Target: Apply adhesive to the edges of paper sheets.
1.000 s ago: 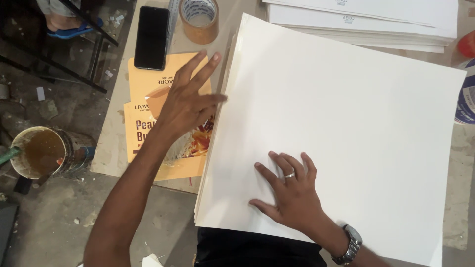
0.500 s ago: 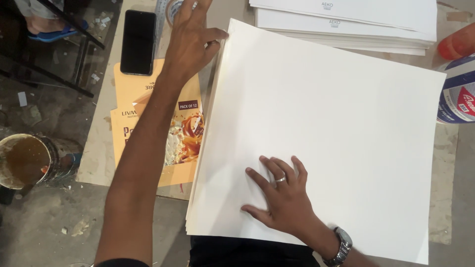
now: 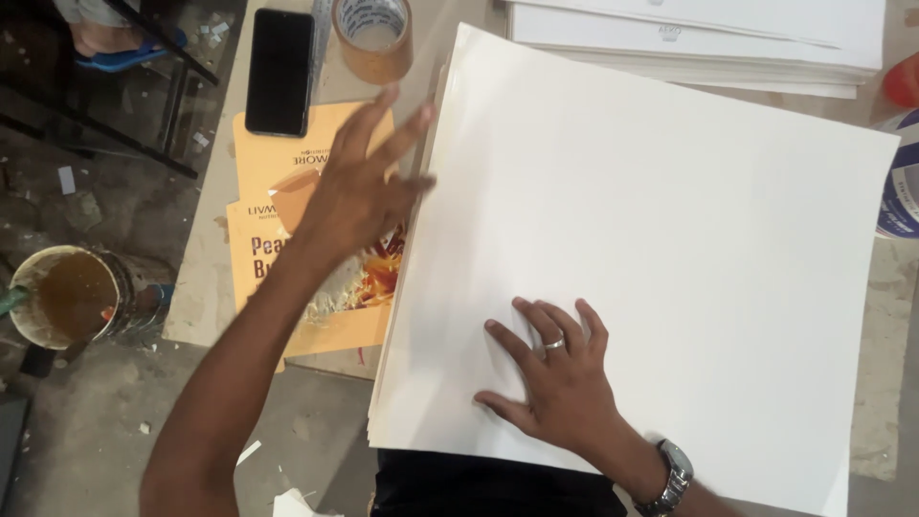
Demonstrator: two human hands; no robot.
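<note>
Hands (image 3: 560, 383) on white sheets (image 3: 670, 239), orange packet (image 3: 278, 182) beside

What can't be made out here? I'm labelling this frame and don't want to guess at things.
All in the head view:
- Orange printed cards: largely covered by the left hand and the white sheets.
- Left hand: motion-blurred, so contact with the sheets is unclear.
- How many sheets: edges too fine to count.
- Bench under the right hand: hidden by the sheets.
- Round container: cut off by the right edge.
</note>
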